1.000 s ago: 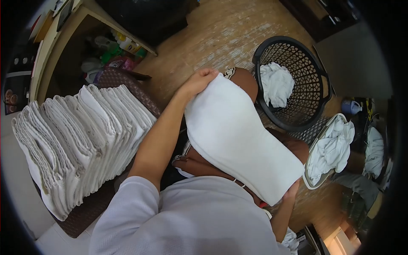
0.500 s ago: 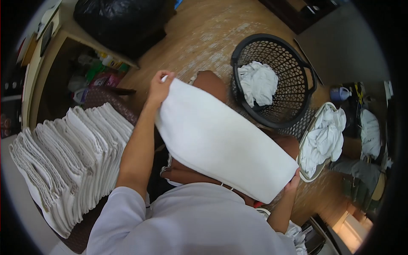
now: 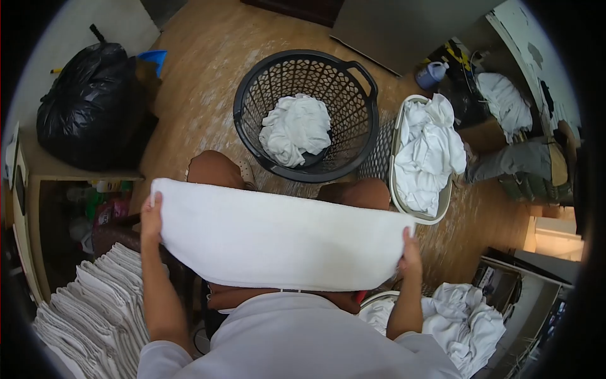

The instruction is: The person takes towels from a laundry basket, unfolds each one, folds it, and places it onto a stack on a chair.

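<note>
A white towel (image 3: 281,237), folded lengthwise into a long band, is stretched over my lap between both hands. My left hand (image 3: 151,221) grips its left end near the upper corner, fingers closed on the cloth. At the opposite end my right hand (image 3: 409,251) pinches the right edge, thumb up. Below and left of my left forearm stands a row of folded white towels (image 3: 98,309), packed close together.
A black basket (image 3: 243,120) holds a crumpled white cloth (image 3: 297,129). Right of it, an oval basket (image 3: 447,205) is heaped with white laundry (image 3: 429,151). More white laundry (image 3: 464,322) lies at lower right. A black garbage bag (image 3: 82,107) sits at upper left.
The view has swung to the right, so the baskets appear further left. The towel has gone from slanting down rightward to nearly level, still held at both ends.
</note>
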The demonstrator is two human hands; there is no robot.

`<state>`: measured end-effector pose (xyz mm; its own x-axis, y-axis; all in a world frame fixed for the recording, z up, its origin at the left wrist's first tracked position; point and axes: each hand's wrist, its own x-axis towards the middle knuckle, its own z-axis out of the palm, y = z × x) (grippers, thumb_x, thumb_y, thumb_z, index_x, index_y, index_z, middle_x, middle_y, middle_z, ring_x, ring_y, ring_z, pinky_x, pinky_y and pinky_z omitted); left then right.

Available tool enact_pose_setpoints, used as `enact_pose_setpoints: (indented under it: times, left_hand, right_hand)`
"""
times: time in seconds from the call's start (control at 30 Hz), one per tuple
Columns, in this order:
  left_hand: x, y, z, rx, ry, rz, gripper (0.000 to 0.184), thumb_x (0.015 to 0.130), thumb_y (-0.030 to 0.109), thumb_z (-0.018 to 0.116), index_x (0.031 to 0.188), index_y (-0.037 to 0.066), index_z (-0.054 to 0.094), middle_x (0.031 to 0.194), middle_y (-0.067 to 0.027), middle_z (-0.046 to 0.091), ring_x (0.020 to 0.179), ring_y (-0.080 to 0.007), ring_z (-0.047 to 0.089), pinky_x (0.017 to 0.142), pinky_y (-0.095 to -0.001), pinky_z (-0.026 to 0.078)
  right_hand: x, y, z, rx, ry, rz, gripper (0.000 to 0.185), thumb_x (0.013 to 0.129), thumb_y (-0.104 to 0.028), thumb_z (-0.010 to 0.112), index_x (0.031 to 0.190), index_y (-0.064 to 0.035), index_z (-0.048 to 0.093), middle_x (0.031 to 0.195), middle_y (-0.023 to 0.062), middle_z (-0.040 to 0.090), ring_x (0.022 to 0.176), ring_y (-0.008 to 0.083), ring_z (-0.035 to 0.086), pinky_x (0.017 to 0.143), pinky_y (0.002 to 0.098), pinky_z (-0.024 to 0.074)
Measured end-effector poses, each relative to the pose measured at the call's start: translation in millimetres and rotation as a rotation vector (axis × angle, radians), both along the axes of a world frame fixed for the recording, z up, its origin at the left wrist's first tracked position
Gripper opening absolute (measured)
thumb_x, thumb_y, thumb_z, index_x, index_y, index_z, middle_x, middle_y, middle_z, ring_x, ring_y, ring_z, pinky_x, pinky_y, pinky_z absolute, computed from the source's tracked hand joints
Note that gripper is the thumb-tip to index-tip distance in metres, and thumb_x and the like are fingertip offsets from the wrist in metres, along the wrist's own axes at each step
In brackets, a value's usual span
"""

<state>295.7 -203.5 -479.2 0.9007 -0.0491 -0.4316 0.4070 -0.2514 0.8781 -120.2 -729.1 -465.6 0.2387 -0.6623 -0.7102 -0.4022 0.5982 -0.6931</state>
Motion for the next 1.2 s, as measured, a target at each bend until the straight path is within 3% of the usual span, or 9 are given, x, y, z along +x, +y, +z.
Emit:
enact_pose_setpoints:
  times: [0.27,0.37,0.57,0.63,0.73,0.8,0.87,0.97,1.2]
  left_hand:
    - [32,-29,132,0.053,-0.26,-0.209,0.034,0.097,0.031,0.053,0.108,0.001,0.061,0.093,-0.0004,0.063,0.081,-0.0056,0.054,0.073,-0.0212,0.045]
    - [27,-59,175,-0.072,-0.247,-0.301,0.028,0.097,0.025,0.05,0.109,0.001,0.058,0.093,-0.0003,0.062,0.082,-0.0055,0.054,0.075,-0.0211,0.045]
    - [-14,-172,238,-0.373,-0.207,-0.613,0.024,0.092,0.011,0.056,0.114,0.001,0.053,0.095,-0.0006,0.059,0.084,-0.0054,0.054,0.075,-0.0226,0.046]
    - [-30,-209,242,-0.49,-0.22,-0.659,0.019,0.094,0.014,0.055,0.109,0.002,0.053,0.09,0.0,0.059,0.078,-0.0042,0.054,0.067,-0.0218,0.047]
    - [-56,-257,239,-0.574,-0.223,-0.612,0.016,0.094,0.015,0.057,0.101,0.001,0.052,0.085,0.0,0.058,0.072,-0.0043,0.053,0.061,-0.0221,0.047]
    - [-74,-281,238,-0.674,-0.188,-0.564,0.015,0.091,0.012,0.06,0.097,0.0,0.052,0.081,-0.0017,0.059,0.071,-0.0042,0.053,0.06,-0.022,0.046]
    - [-74,-288,215,-0.512,-0.396,-0.618,0.016,0.089,0.01,0.062,0.093,-0.001,0.051,0.078,-0.0045,0.06,0.07,-0.0039,0.053,0.057,-0.0214,0.044]
    - [-76,-288,219,-0.592,-0.339,-0.559,0.018,0.086,0.01,0.064,0.09,-0.001,0.05,0.074,-0.0044,0.058,0.065,-0.003,0.05,0.052,-0.021,0.041]
    - [-81,-293,204,-0.59,-0.37,-0.559,0.023,0.085,0.01,0.065,0.094,0.0,0.047,0.072,-0.0024,0.055,0.061,-0.0023,0.047,0.048,-0.0208,0.039]
  right_hand:
    - [24,-45,81,-0.498,0.011,0.173,0.038,0.096,-0.033,0.053,0.117,-0.0012,0.055,0.103,0.0081,0.064,0.089,0.0147,0.06,0.079,0.0302,0.0492]
    - [64,-34,135,-0.39,-0.088,0.109,0.035,0.097,-0.03,0.052,0.117,-0.0015,0.054,0.104,0.0086,0.064,0.09,0.0142,0.06,0.079,0.029,0.0496]
    - [155,22,236,-0.285,-0.531,0.381,0.031,0.097,-0.014,0.05,0.124,-0.0006,0.048,0.111,0.0092,0.061,0.096,0.0138,0.061,0.082,0.0289,0.0513]
    - [180,47,249,-0.259,-0.598,0.464,0.035,0.095,-0.011,0.051,0.128,-0.001,0.045,0.113,0.009,0.06,0.098,0.0137,0.061,0.084,0.0297,0.0512]
    - [213,86,254,-0.256,-0.621,0.587,0.025,0.095,-0.011,0.052,0.118,-0.0027,0.047,0.103,0.0058,0.062,0.081,0.0102,0.062,0.066,0.0238,0.0525]
    - [232,113,245,-0.261,-0.732,0.585,0.024,0.096,-0.011,0.052,0.117,-0.0007,0.048,0.103,0.0053,0.062,0.083,0.0077,0.06,0.069,0.023,0.0509]
    - [241,120,228,-0.489,-0.709,0.688,0.024,0.095,-0.012,0.053,0.115,0.0022,0.05,0.101,0.0053,0.061,0.082,0.0066,0.059,0.069,0.0225,0.0496]
    - [241,122,234,-0.299,-0.668,0.634,0.025,0.095,-0.013,0.054,0.112,0.0045,0.051,0.098,0.0053,0.061,0.081,0.0056,0.057,0.068,0.022,0.0484]
    - [246,124,219,-0.395,-0.621,0.654,0.027,0.095,-0.016,0.054,0.112,0.0042,0.051,0.095,0.0055,0.062,0.081,0.0071,0.058,0.068,0.0228,0.0488]
